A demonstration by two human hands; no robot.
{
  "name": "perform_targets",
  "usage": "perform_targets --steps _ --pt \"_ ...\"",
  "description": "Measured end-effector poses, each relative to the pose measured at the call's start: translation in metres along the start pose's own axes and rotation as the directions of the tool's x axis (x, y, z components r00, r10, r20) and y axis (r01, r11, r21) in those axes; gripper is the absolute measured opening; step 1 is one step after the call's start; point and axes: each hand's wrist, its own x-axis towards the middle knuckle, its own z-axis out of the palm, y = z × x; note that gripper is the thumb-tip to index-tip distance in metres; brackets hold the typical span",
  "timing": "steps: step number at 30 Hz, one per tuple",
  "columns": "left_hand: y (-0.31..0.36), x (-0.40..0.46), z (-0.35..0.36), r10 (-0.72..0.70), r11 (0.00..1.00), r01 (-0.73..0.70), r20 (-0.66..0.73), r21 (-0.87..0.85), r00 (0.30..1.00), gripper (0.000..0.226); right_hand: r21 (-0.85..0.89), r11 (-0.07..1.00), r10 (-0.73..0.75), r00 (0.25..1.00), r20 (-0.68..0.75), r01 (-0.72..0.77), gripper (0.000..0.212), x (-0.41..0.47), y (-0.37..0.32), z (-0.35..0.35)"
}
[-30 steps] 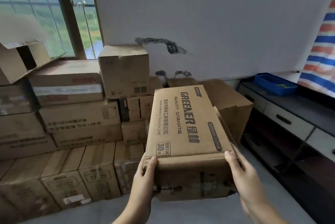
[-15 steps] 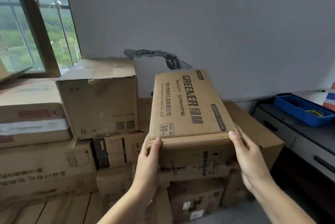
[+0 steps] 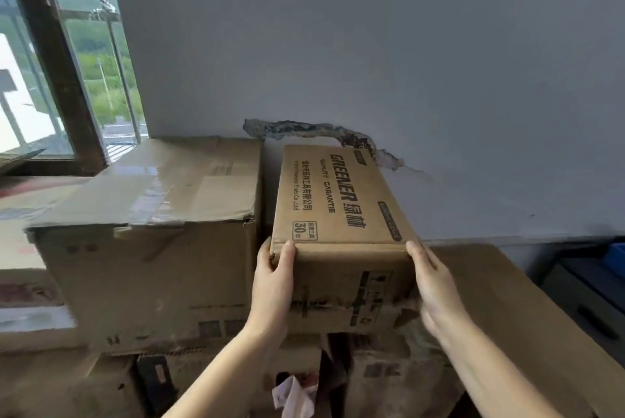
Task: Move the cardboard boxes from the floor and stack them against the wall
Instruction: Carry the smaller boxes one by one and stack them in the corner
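Note:
A long brown cardboard box printed GREENER (image 3: 334, 201) lies lengthwise on top of the stack, its far end close to the grey wall (image 3: 372, 45). My left hand (image 3: 274, 285) grips its near left corner, thumb on the top edge. My right hand (image 3: 434, 285) holds the near right corner, fingers along the side. A larger taped box (image 3: 148, 225) stands right beside it on the left. Lower boxes (image 3: 389, 373) of the stack sit beneath; whether the GREENER box rests fully on them is hidden by my hands.
A wide flat box (image 3: 514, 309) lies lower on the right. A window (image 3: 50, 79) with a dark frame is at the left. A dark cabinet with a blue tray (image 3: 615, 252) stands at the far right. A crumpled white scrap (image 3: 294, 394) hangs among the lower boxes.
I have stepped closer to the stack and carried the GREENER box forward, bringing it down beside the taped box, close to the wall. Both hands keep the same hold.

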Motion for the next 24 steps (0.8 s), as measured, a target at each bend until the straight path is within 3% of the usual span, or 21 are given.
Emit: perform_targets --steps 3,7,13,16,19,21,24 --pt "-0.022 0.023 0.008 -0.009 0.996 0.021 -0.136 0.089 0.991 0.057 -0.054 0.993 0.106 0.992 0.075 -0.102 0.072 0.041 0.030 0.013" --pt "-0.051 0.037 0.021 0.039 0.973 0.034 -0.306 0.228 0.951 0.064 -0.140 0.984 0.120 0.989 0.087 -0.107 0.045 0.070 0.049 0.028" --pt "-0.066 0.048 0.035 0.189 0.949 -0.055 -0.422 0.310 0.887 0.066 -0.212 0.972 0.143 0.976 0.165 -0.106 0.051 0.087 0.048 0.034" --pt "-0.080 0.037 0.030 0.318 0.893 -0.144 -0.372 0.426 0.872 0.068 -0.248 0.965 0.149 0.960 0.236 -0.089 0.071 0.084 0.048 0.030" --pt "-0.095 0.022 0.013 0.497 0.718 -0.300 -0.160 0.628 0.853 0.067 -0.228 0.971 0.132 0.955 0.266 -0.071 0.067 0.078 0.047 0.023" --pt "-0.099 0.016 -0.002 0.495 0.648 -0.328 -0.053 0.688 0.867 0.067 -0.243 0.969 0.110 0.961 0.254 -0.047 0.060 0.071 0.049 0.016" --pt "-0.100 0.007 -0.019 0.456 0.628 -0.319 -0.003 0.710 0.890 0.069 -0.262 0.965 0.087 0.968 0.235 -0.023 0.064 0.059 0.053 0.005"
